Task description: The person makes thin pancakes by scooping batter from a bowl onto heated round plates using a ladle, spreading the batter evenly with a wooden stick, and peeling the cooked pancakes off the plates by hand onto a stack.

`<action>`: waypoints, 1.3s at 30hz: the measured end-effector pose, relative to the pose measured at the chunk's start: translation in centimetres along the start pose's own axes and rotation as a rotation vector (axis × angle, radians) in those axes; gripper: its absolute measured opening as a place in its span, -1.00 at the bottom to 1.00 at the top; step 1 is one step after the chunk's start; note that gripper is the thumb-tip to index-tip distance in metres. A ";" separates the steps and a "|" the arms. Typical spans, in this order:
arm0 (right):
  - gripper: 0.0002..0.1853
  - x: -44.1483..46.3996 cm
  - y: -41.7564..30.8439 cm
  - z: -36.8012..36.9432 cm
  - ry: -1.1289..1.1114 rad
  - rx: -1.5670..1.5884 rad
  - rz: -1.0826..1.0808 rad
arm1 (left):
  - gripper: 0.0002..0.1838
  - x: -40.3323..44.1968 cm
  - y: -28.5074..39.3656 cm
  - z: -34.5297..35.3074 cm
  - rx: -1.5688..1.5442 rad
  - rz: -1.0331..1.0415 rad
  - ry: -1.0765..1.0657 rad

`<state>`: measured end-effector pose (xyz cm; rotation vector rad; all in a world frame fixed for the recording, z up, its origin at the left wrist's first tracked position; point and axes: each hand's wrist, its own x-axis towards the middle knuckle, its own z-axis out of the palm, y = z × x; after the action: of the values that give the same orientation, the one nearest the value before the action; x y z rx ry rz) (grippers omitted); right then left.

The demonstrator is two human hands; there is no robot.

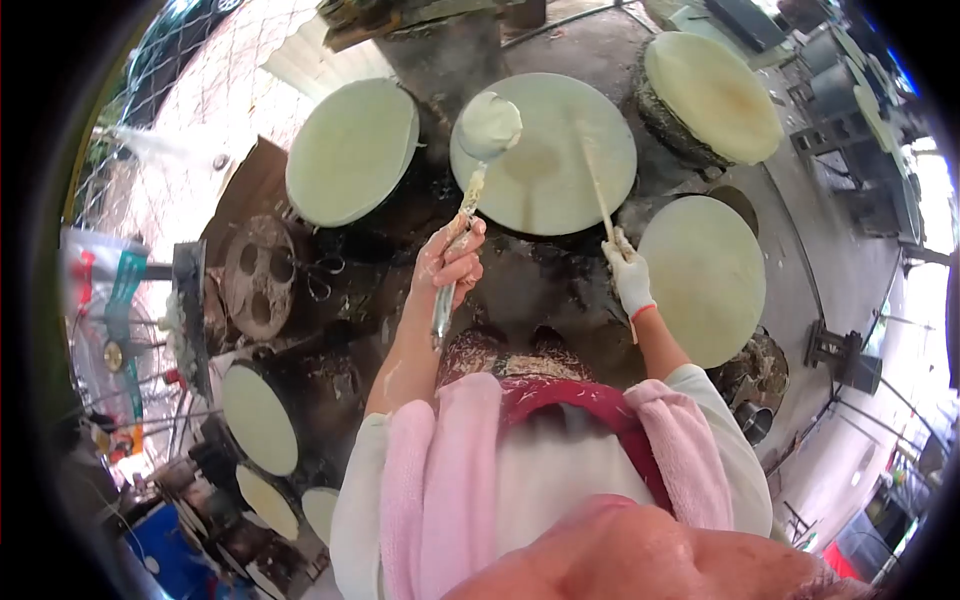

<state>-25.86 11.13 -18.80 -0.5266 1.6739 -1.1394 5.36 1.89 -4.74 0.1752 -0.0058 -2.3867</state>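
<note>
My bare left hand, smeared with batter, is closed around the handle of a ladle. The ladle's bowl is filled with pale batter and hangs over the left part of a round, pale cooking surface. A thin wooden stick is gripped in my right hand, which wears a white glove with an orange cuff edge. Its far end reaches over the right part of the same round surface. A darker tan patch shows near the middle of that surface.
More pale rounds surround me: one at left, one at back right and one at right, with several smaller ones at lower left. A rusty plate with holes and scissors lie left. A metal pot stands lower right.
</note>
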 end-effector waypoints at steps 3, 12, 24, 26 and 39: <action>-0.48 0.9 2.6 -0.2 -0.165 -0.205 -0.234 | -0.60 -4.6 -0.8 0.7 -0.133 0.038 0.108; -0.51 -1.3 6.0 0.4 -0.272 -0.275 -0.260 | -0.64 -30.6 -4.4 -2.7 0.248 0.422 0.377; -0.60 -26.2 15.8 26.9 -0.900 -0.393 -0.230 | -0.62 -62.3 -22.0 -8.3 0.249 1.194 0.624; -0.60 -31.7 16.9 32.4 -1.183 -0.484 -0.224 | -0.62 -64.9 -25.7 -7.1 0.149 1.293 0.831; -0.53 -61.2 30.1 44.2 -2.173 -1.030 -1.470 | -0.62 -61.8 -47.3 -6.6 -0.555 2.170 1.024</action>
<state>43.72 53.14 -17.53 -2.4877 -0.5663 0.2183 18.79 78.83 -6.07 0.6334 0.5843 0.0433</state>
